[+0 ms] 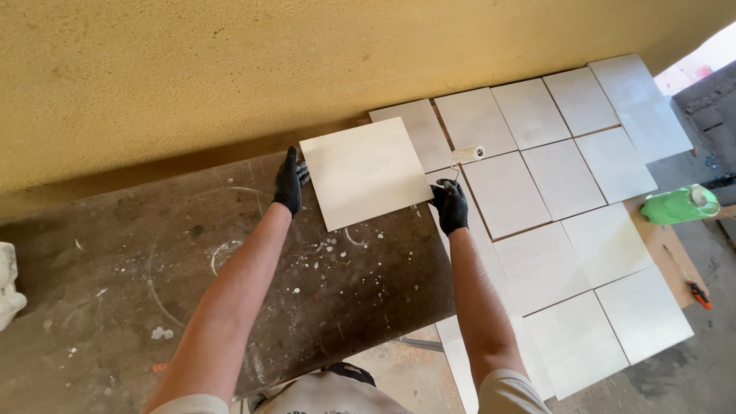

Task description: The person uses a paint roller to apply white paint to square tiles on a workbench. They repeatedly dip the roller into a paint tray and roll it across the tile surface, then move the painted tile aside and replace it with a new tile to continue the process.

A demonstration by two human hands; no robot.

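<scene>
— While both arms are stretched out over the bench, what have the hands got hold of?

— The left hand (pixel 290 182), in a black glove, is clamped on the left edge of a pale square tile (pixel 365 172). The right hand (pixel 450 205), gloved the same, grips the tile's lower right corner. The two hands are well apart, one on each side of the tile.

— And where is that tile sitting?

— On the dark, paint-spattered bench (pixel 153 276), close to the yellow wall (pixel 230 61), turned a little askew. Its right edge overlaps the nearest of the laid-out tiles (pixel 583 230), which cover a board to the right in rows, with narrow gaps showing brown between them.

— Is the right hand holding anything else?

— A small paint roller (pixel 468 154) lies just above that hand, its pale sleeve resting on the laid tiles. Its thin handle runs down toward the fingers, but I cannot tell whether the fingers are holding it along with the tile.

— Anything more lying about?

— A green bottle (pixel 679 205) lies on its side at the right end of the board, and a small orange-handled tool (pixel 698 294) sits near the board's edge below it. At the far left edge something white (pixel 9 287) just shows.
</scene>
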